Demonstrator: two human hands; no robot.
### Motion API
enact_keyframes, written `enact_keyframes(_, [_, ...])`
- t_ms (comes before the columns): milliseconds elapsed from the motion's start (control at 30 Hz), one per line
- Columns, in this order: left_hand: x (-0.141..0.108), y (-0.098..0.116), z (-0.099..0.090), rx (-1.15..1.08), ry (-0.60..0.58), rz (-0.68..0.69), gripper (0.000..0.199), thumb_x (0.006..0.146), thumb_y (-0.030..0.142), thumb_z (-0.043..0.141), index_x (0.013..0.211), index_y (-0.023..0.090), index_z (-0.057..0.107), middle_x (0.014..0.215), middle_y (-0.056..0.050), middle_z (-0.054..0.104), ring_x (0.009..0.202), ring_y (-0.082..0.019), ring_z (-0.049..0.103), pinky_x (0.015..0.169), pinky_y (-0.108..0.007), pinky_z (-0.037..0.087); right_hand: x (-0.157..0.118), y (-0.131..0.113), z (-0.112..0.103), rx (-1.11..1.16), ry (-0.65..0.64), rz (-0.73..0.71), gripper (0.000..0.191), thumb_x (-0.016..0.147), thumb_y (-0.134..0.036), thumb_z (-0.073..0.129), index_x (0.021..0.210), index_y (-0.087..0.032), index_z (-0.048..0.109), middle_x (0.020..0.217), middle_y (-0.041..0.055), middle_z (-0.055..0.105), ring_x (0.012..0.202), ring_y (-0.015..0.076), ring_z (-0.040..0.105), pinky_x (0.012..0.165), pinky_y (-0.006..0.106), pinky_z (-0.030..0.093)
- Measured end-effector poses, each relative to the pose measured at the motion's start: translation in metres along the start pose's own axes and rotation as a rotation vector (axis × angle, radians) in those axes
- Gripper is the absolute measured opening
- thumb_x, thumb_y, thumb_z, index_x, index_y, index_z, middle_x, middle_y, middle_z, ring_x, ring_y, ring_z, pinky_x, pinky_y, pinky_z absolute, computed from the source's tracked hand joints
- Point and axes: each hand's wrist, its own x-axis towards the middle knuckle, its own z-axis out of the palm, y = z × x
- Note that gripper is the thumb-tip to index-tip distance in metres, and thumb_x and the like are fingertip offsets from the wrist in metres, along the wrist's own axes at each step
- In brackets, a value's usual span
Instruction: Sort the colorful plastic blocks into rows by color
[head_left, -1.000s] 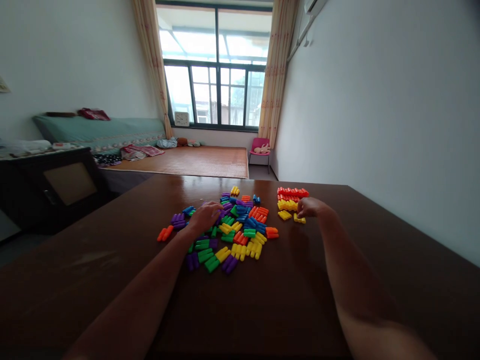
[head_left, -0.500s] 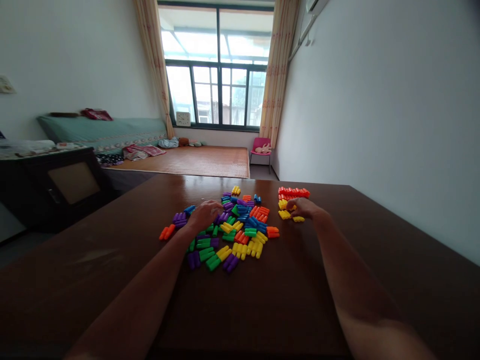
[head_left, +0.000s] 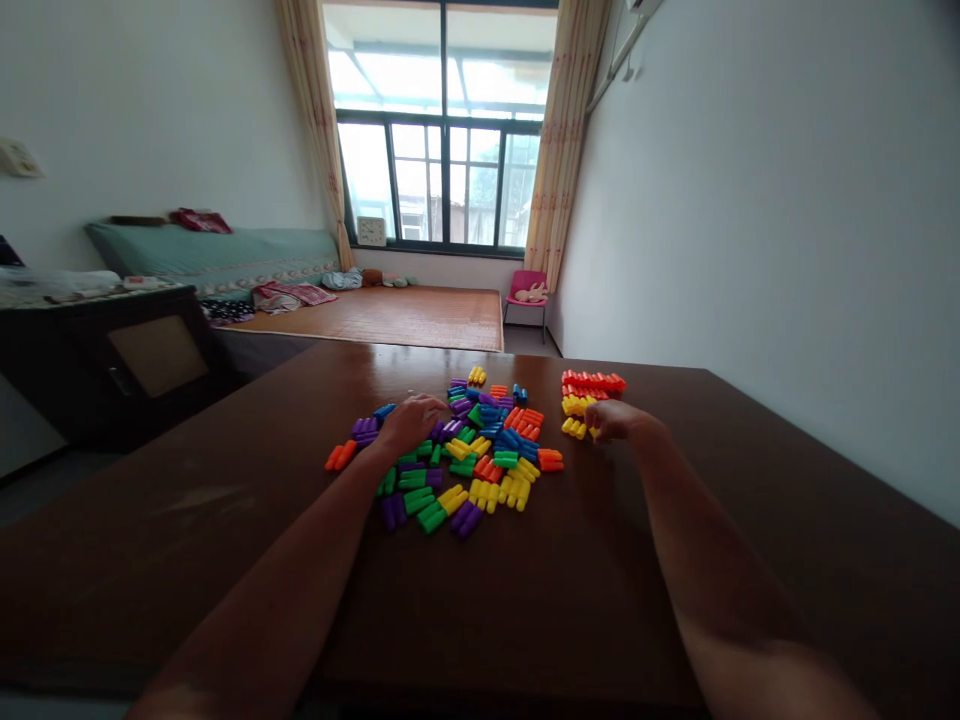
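My left hand (head_left: 411,420) lies at the left side of a loose pile of plastic toy blocks, fingers stretched out and holding nothing. Beneath and around it are purple blocks (head_left: 365,430) and green blocks (head_left: 413,479). Off to the right of the pile, my right hand (head_left: 619,420) pinches a yellow block that its fingers mostly cover. Just left of those fingertips lies another yellow block (head_left: 574,428). Behind it runs a row of yellow blocks (head_left: 577,405), with rows of orange-red blocks (head_left: 592,382) farther back.
All the blocks sit on a glossy dark brown table (head_left: 540,590). Beyond its far edge are a bed with a woven mat (head_left: 405,315) and a pink chair (head_left: 529,285). A dark cabinet (head_left: 150,360) stands at the left, a white wall (head_left: 765,200) at the right.
My right hand has come slightly nearer and closed its fingers over the front yellow block. The yellow blocks behind now sit closer in line. My left hand stays by the pile; the view has shifted slightly.
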Motion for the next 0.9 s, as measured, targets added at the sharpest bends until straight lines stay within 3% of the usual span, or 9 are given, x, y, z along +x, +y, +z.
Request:
enact_keyframes(233, [0.001, 0.016, -0.005, -0.063, -0.054, 0.033, 0.028, 0.084, 0.029, 0.050, 0.098, 0.022, 0.072, 0.103, -0.004, 0.072, 0.097, -0.020, 0.064, 0.086, -0.029, 0.049, -0.005, -0.009, -0.003, -0.039, 0.100, 0.017, 0.024, 0.063, -0.015, 0.070, 0.086, -0.021, 0.067, 0.088, 0.0045, 0.066, 0.077, 0.0199, 0.061, 0.066, 0.028, 0.043])
enact_keyframes(433, [0.001, 0.026, -0.003, -0.148, -0.134, 0.149, 0.027, 0.085, 0.028, 0.051, 0.098, 0.021, 0.073, 0.096, -0.004, 0.073, 0.087, -0.017, 0.065, 0.078, -0.025, 0.050, -0.007, -0.037, -0.008, 0.033, 0.025, -0.187, 0.023, 0.069, -0.012, 0.067, 0.090, -0.021, 0.068, 0.093, 0.0017, 0.068, 0.083, 0.0153, 0.061, 0.065, 0.021, 0.041])
enact_keyframes(633, [0.000, 0.026, -0.002, -0.140, -0.155, 0.184, 0.025, 0.084, 0.028, 0.053, 0.095, 0.020, 0.074, 0.099, -0.005, 0.073, 0.090, -0.018, 0.065, 0.082, -0.027, 0.050, -0.011, -0.056, -0.002, -0.059, 0.144, -0.097, 0.018, 0.073, -0.013, 0.063, 0.088, -0.021, 0.069, 0.089, 0.0033, 0.069, 0.076, 0.0153, 0.061, 0.065, 0.023, 0.041])
enact_keyframes(767, [-0.001, 0.026, -0.002, -0.130, -0.165, 0.167, 0.026, 0.085, 0.029, 0.052, 0.096, 0.021, 0.074, 0.100, -0.005, 0.073, 0.093, -0.019, 0.065, 0.086, -0.029, 0.049, -0.013, -0.087, 0.002, 0.027, 0.156, -0.276, 0.013, 0.081, -0.025, 0.060, 0.088, -0.020, 0.070, 0.092, 0.0043, 0.069, 0.078, 0.0162, 0.061, 0.068, 0.023, 0.042])
enact_keyframes(900, [-0.001, 0.025, 0.000, -0.126, -0.160, 0.151, 0.028, 0.085, 0.031, 0.051, 0.097, 0.022, 0.074, 0.102, -0.005, 0.072, 0.095, -0.020, 0.064, 0.087, -0.030, 0.049, -0.014, -0.111, 0.008, -0.018, 0.080, -0.293, 0.019, 0.080, -0.037, 0.063, 0.082, -0.019, 0.070, 0.084, 0.0063, 0.069, 0.075, 0.0183, 0.060, 0.065, 0.025, 0.042])
